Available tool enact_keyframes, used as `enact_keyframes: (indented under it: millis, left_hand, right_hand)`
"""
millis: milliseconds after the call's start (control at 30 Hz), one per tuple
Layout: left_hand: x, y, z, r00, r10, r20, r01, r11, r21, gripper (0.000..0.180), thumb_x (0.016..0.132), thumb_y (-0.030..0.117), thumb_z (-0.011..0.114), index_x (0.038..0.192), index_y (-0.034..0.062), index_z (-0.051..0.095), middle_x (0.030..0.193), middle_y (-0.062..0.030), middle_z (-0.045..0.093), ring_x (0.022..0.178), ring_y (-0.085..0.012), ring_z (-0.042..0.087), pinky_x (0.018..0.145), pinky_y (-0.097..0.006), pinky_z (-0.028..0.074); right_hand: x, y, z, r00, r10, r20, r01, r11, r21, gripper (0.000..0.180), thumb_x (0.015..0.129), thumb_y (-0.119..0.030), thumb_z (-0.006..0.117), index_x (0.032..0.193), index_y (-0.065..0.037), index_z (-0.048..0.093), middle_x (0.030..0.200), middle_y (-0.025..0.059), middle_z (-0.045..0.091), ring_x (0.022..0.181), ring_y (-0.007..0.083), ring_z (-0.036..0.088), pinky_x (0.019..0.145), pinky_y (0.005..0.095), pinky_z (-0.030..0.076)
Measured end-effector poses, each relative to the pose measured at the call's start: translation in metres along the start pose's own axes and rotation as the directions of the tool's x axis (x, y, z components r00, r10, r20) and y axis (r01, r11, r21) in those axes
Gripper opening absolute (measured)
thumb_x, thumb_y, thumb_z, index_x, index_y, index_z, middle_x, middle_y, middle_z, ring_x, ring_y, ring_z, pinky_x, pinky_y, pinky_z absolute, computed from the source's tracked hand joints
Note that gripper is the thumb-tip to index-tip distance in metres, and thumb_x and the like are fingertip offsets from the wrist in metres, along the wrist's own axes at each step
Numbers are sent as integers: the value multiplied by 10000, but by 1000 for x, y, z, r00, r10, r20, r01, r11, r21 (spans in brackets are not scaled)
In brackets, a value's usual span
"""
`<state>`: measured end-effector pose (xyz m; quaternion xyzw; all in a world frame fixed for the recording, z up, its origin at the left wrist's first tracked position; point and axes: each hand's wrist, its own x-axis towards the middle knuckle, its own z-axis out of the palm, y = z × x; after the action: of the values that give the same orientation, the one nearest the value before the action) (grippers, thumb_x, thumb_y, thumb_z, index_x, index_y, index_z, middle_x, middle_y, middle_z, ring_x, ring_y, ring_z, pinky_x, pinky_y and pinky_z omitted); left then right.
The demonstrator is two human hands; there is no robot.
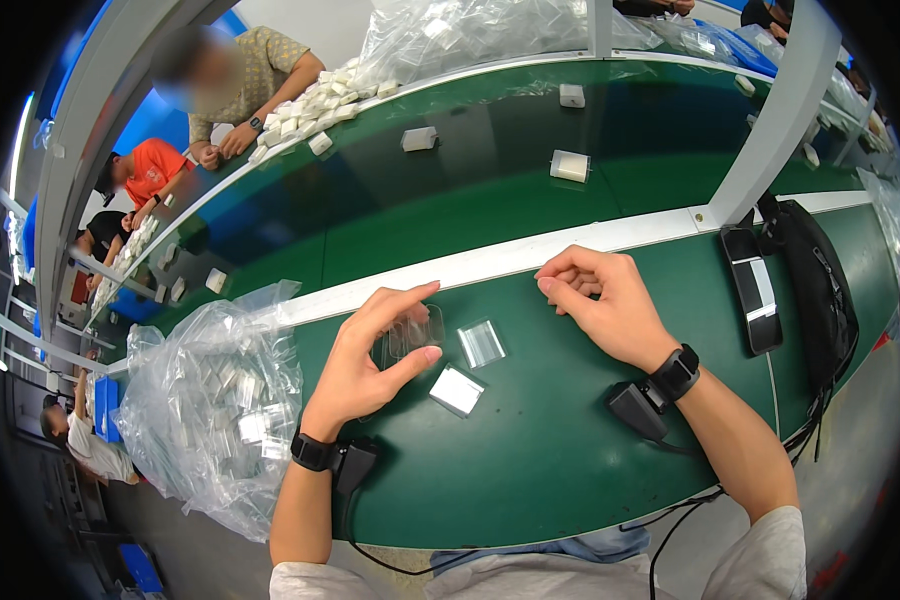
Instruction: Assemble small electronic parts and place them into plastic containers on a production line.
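My left hand [360,355] is over the green table with its thumb and fingers spread apart. Between them shows a clear plastic case [417,332]; whether the fingers touch it I cannot tell. To the right of that hand lies a clear, ridged plastic piece [482,344], with a white-and-silver rectangular piece [457,391] just below it. My right hand [605,300] hovers farther right, its fingers curled and the thumb close to the index fingertip. Nothing shows in its grasp. Each wrist wears a black strap with a black device.
A clear bag of small plastic pieces [215,400] sits at left. A phone [752,290] and black pouch [820,290] lie at right. Beyond the white rail [490,258] runs a green belt with white boxes [570,166]. Co-workers sit across it; cables hang near my lap.
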<state>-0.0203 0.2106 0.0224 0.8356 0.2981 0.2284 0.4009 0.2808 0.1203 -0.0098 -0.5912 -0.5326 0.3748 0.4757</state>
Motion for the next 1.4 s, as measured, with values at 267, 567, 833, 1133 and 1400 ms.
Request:
enact_keyframes:
  millis: [267,567,833,1133,1400]
  left_hand:
    - [0,-3,0,999,46,9,-47,997,55,377,893,5,789,1260,37,706,1238,-98,655,1153,-214,651,1039,-361,507]
    - [-1,-9,-1,999,39,9,-39,998,-48,377,820,32,868,1080,52,595,1287,-136,685,1185,-235,664,1098,-406,500]
    - [-1,2,-1,998,-40,-56,39,999,-11,554,741,131,961,1188,43,646,1195,-113,734,1145,-239,699,1082,-403,528]
    - [-4,12,-30,992,128,8,-117,879,462,871,540,376,1053,1274,62,706,1174,-90,735,1017,-248,703,850,-363,554]
    - [-7,9,-38,996,-62,60,40,949,314,796,569,233,1054,1280,77,731,1126,-33,734,739,-133,613,671,-287,499]
  right_hand:
    - [1,2,3,999,-35,-40,36,999,24,147,999,-93,696,999,48,740,773,31,712,636,64,576,628,255,500]
    - [0,2,-1,1000,-16,-8,16,1000,-13,145,997,-118,731,1018,25,743,840,35,723,722,77,660,698,237,530]
    - [-1,0,-2,998,-57,-8,57,998,-2,89,899,-5,692,957,43,740,679,-34,593,617,25,474,589,237,423]
    - [-2,-4,-3,999,-50,3,50,999,-6,89,881,18,668,930,48,735,616,-43,526,584,23,436,554,250,375]
    - [-1,-1,-2,999,-51,18,51,999,19,68,910,2,690,933,46,738,622,-45,538,600,15,449,557,246,379]
